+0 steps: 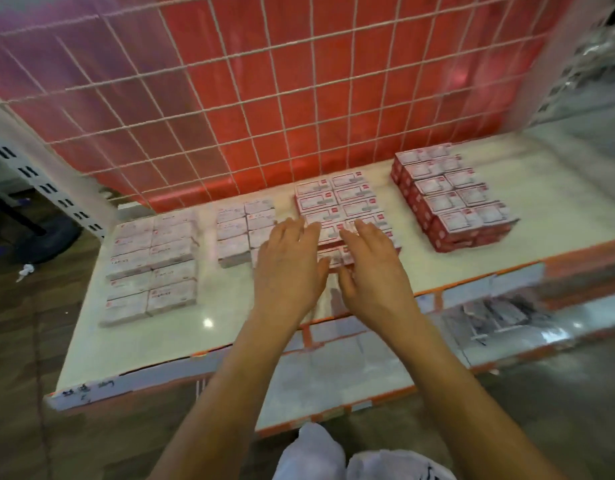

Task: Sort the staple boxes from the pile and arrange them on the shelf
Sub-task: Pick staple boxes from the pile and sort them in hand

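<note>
Setting: I am looking down on a glossy white shelf board with an orange front edge (230,306). It is backed by a white wire grid panel (264,98) standing in front of a red sheet (334,81).
Task's thing: the red-and-white cardboard staple boxes in the third block from the left (347,199) lie flat in two columns, touching one another. The block's near end is under the hands.
Nearest box: a small red-and-white box (334,256) shows between the two hands at the front of that block, partly hidden.
Left hand (288,261): fingers straight and spread, lying on the near left boxes of the block. The grip is wide and closed round nothing.
Right hand (375,268): fingers straight over the near right boxes, thumb beside the small box. The grip looks wide, though blur hides the thumb tip.
Step in hand: I judge this to be squaring up the front row of the block, not fetching.
Next move: press both palms inward so the near boxes line up with the columns, without pushing the rows behind out of line. After that, go back to the pile, which is out of view.
Neighbours: a stacked block with red sides (451,199) sits apart to the right. A pale white block (236,233) is just left of the left hand.
Further out: a larger pale block (153,265) is at the far left, and blurred packets on a lower shelf (500,313) show below the front edge.
</note>
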### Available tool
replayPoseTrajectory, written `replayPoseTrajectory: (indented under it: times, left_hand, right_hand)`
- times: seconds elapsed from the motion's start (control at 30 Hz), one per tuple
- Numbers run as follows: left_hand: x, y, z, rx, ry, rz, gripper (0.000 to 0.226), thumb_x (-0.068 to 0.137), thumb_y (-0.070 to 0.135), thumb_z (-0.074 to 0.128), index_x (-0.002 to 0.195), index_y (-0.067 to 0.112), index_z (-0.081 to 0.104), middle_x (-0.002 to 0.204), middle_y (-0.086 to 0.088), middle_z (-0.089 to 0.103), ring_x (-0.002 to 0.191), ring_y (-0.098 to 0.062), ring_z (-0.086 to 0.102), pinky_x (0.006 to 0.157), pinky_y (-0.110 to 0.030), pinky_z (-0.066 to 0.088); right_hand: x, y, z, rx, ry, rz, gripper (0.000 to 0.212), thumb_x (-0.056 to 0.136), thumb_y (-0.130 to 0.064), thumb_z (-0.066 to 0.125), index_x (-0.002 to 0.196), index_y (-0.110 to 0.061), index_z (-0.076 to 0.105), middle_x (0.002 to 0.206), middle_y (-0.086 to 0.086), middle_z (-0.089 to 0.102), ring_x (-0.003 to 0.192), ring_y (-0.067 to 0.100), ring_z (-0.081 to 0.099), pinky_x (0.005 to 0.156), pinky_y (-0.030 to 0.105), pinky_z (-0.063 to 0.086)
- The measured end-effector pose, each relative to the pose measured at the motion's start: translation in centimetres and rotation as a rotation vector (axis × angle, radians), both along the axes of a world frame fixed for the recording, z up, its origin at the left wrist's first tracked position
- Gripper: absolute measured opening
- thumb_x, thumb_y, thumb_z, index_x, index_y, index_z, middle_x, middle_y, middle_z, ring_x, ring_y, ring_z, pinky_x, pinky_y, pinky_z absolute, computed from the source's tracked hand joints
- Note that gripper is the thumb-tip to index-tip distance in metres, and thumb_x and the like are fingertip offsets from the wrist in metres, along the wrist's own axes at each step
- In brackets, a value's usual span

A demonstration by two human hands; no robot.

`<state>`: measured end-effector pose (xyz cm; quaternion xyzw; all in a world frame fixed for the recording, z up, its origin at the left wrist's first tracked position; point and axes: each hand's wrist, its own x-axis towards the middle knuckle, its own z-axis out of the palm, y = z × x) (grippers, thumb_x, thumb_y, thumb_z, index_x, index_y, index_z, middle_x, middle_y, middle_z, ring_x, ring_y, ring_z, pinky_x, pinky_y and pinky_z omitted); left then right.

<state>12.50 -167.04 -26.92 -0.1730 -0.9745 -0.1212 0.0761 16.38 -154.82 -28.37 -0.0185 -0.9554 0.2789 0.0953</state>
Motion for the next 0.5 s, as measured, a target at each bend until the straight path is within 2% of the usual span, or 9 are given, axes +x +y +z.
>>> replayPoseTrajectory:
  times: [0.13, 0.27, 0.4, 0.5]
  left_hand:
    - [1.9, 7.3, 0.2, -0.034, -0.004, -0.116, 0.056, 0.095, 0.037, 0.05, 0.147, 0.022, 0.032, 0.155, -0.003, 0.029, 0.144, -0.024, 0.021, 0.115, -0.038, 0.02]
    - [4.1, 14.5, 0.5, -0.044, 0.004, -0.224, 0.058, 0.091, 0.036, 0.058, 0.144, 0.02, 0.038, 0.152, -0.005, 0.036, 0.142, -0.028, 0.026, 0.113, -0.04, 0.025]
    - [5.7, 21.0, 0.4, -0.047, 0.018, -0.321, 0.058, 0.091, 0.038, 0.058, 0.143, 0.018, 0.041, 0.15, -0.007, 0.038, 0.14, -0.03, 0.029, 0.113, -0.041, 0.025]
    - [6.4, 25.5, 0.5, -0.061, 0.003, -0.399, 0.058, 0.093, 0.038, 0.054, 0.145, 0.02, 0.036, 0.153, -0.006, 0.032, 0.142, -0.029, 0.024, 0.113, -0.042, 0.025]
  right_hand:
    - [2.8, 6.8, 0.3, 0.025, 0.028, -0.084, 0.053, 0.084, -0.009, 0.06, 0.135, -0.002, 0.046, 0.145, 0.021, 0.037, 0.136, 0.038, 0.031, 0.114, 0.04, 0.02]
    - [5.6, 13.7, 0.4, 0.062, 0.038, -0.148, 0.054, 0.077, -0.015, 0.056, 0.128, -0.001, 0.051, 0.136, 0.022, 0.048, 0.128, 0.038, 0.042, 0.111, 0.044, 0.027]
    - [8.2, 20.5, 0.5, 0.092, 0.012, -0.233, 0.056, 0.09, -0.017, 0.055, 0.141, -0.006, 0.037, 0.151, 0.018, 0.028, 0.141, 0.035, 0.021, 0.117, 0.038, 0.011]
    - [9.9, 24.8, 0.5, 0.111, 0.002, -0.319, 0.055, 0.093, -0.02, 0.05, 0.144, -0.009, 0.033, 0.154, 0.015, 0.021, 0.143, 0.031, 0.015, 0.116, 0.037, 0.011]
